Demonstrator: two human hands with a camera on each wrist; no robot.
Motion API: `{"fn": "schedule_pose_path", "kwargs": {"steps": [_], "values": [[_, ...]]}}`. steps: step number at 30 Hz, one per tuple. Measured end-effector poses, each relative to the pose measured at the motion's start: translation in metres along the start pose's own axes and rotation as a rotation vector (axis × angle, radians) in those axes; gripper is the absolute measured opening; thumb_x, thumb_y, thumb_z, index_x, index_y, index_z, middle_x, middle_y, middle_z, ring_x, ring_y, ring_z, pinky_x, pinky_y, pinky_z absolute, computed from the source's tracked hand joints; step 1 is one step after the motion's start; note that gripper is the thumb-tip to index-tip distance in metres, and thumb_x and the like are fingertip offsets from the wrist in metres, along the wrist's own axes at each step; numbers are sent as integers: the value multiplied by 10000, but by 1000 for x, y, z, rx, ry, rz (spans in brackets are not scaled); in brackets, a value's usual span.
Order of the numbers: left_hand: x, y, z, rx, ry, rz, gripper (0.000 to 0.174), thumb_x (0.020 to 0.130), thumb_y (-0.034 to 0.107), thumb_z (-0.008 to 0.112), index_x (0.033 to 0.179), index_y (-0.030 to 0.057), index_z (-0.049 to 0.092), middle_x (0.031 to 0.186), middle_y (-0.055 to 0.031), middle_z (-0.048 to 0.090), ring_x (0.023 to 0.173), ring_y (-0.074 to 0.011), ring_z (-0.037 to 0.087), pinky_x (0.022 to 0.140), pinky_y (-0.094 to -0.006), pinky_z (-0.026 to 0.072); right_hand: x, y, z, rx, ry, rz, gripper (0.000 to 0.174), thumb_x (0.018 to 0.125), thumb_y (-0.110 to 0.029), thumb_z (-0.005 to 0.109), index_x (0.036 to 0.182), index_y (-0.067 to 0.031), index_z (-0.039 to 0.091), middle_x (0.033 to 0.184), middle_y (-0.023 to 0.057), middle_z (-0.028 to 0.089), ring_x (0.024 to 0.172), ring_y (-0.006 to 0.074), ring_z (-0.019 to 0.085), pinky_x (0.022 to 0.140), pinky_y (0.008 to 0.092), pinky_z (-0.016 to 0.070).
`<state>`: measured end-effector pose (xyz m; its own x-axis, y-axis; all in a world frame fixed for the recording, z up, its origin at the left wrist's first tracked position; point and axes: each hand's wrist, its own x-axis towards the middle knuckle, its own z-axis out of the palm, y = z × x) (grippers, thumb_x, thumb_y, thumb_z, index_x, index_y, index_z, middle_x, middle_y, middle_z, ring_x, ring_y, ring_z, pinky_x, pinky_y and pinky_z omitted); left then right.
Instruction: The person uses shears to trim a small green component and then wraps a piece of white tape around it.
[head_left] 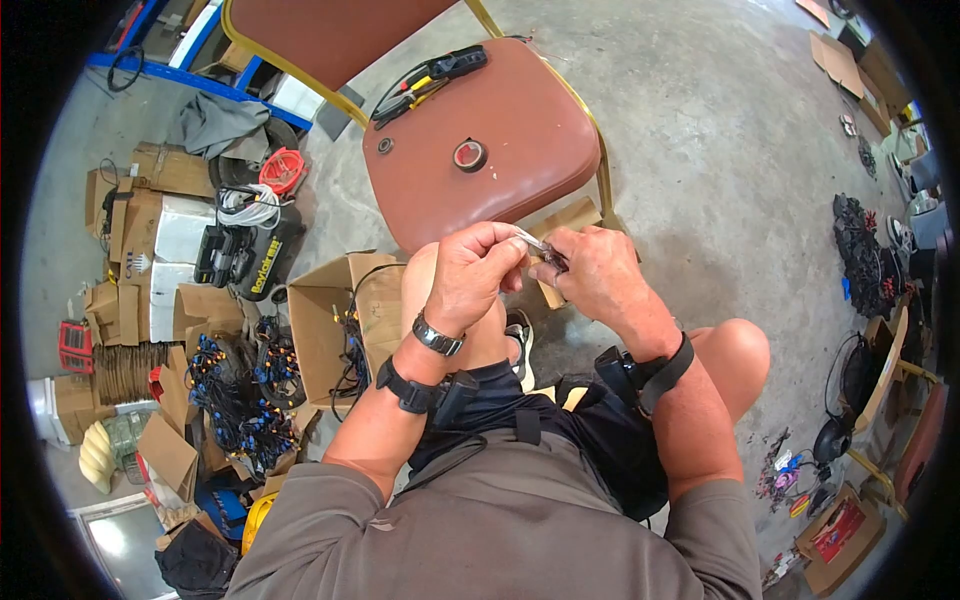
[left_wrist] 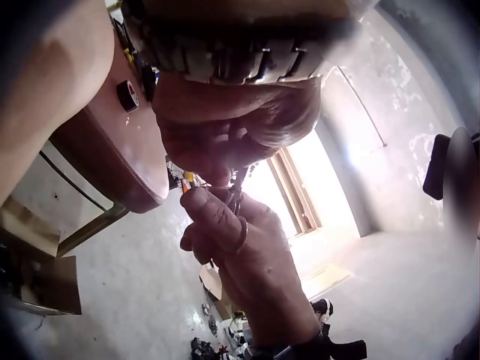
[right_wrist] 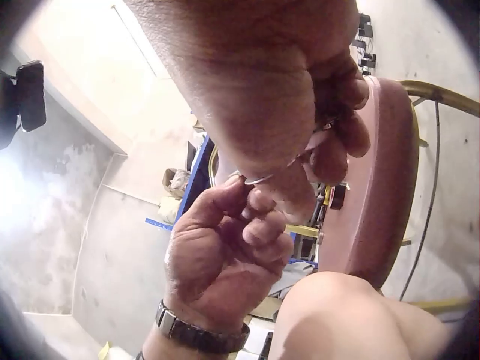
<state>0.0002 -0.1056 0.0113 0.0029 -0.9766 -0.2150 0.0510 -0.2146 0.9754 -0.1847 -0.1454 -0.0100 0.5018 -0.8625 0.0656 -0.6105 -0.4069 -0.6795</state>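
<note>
In the head view both hands meet just in front of the chair seat. My right hand [head_left: 600,272] grips small metal scissors [left_wrist: 238,196], with a loop around the thumb in the left wrist view. A silvery edge shows by that thumb in the right wrist view. Facing it, my left hand [head_left: 472,272] pinches a thin pale strip [head_left: 528,238] between thumb and fingertips, right at the scissors. Its exact kind I cannot tell, as the fingers hide most of it. On the brown chair seat [head_left: 540,120] lies a roll of tape [head_left: 469,155].
Farther back on the seat lie a small dark ring [head_left: 385,146] and yellow-and-black tools beside a black case [head_left: 458,62]. An open cardboard box [head_left: 322,325] stands left of the knees. Bundled cables [head_left: 240,400] and a black compressor [head_left: 262,250] sit farther left.
</note>
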Motion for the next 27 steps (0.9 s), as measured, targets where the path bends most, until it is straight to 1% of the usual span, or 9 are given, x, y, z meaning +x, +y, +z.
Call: {"fn": "schedule_pose_path", "kwargs": {"steps": [1,4,7,10,13,16,22,25,27], "values": [[0,-1,0,-1,0,1,119,948,73,611,999,-13,676,765,-50,666,613,-103,593,568,-240,492,0,-1,0,-14,-1,6,253,791,-298,758,855,-68,673,724,164,672,771,357,680,701,476,534],[0,-3,-4,26,-8,11,117,943,73,614,987,-10,684,767,-45,667,620,-98,594,570,-235,490,-1,1,5,-8,82,-57,301,721,-290,827,758,-55,643,639,120,636,645,340,641,615,457,509],[0,-4,-6,44,-27,15,108,932,65,621,973,-6,691,763,-36,663,614,-85,590,560,-221,479,-3,2,3,21,60,-87,305,709,-285,835,786,-55,650,644,107,640,648,335,640,618,453,513],[-1,0,-5,84,-32,-3,81,905,27,629,933,-11,695,736,-6,648,570,-52,553,505,-206,447,-4,3,2,25,42,-102,323,686,-280,845,821,-57,655,682,84,655,703,315,637,654,440,516],[-1,3,-3,89,-55,-36,73,895,30,642,914,-11,700,715,-2,640,555,-51,550,490,-206,437,-5,0,-5,55,43,-148,302,703,-272,809,853,-63,652,752,131,687,837,345,639,740,459,520],[0,0,-4,80,-67,-57,67,887,35,655,905,-10,701,692,1,633,543,-51,551,477,-204,427,-4,-2,-9,35,14,-149,302,680,-259,813,832,-65,639,754,117,686,859,324,609,756,449,512],[1,1,-9,86,-85,-78,65,880,43,667,900,-7,704,674,6,627,528,-51,553,461,-202,419,-4,-3,-10,32,22,-186,299,680,-248,815,830,-59,639,740,113,680,838,323,605,745,445,513],[0,4,-11,99,-98,-83,75,881,23,645,920,-12,698,740,-35,658,553,-73,565,495,-210,450,-4,0,-5,26,46,-191,299,686,-252,817,827,-56,642,741,111,679,840,320,609,739,444,514],[0,4,-11,103,-83,-81,75,882,25,646,922,-11,698,738,-37,661,552,-73,566,496,-210,450,-4,1,-4,11,44,-179,317,684,-267,835,870,-67,676,745,93,657,827,297,619,740,433,524]]}}
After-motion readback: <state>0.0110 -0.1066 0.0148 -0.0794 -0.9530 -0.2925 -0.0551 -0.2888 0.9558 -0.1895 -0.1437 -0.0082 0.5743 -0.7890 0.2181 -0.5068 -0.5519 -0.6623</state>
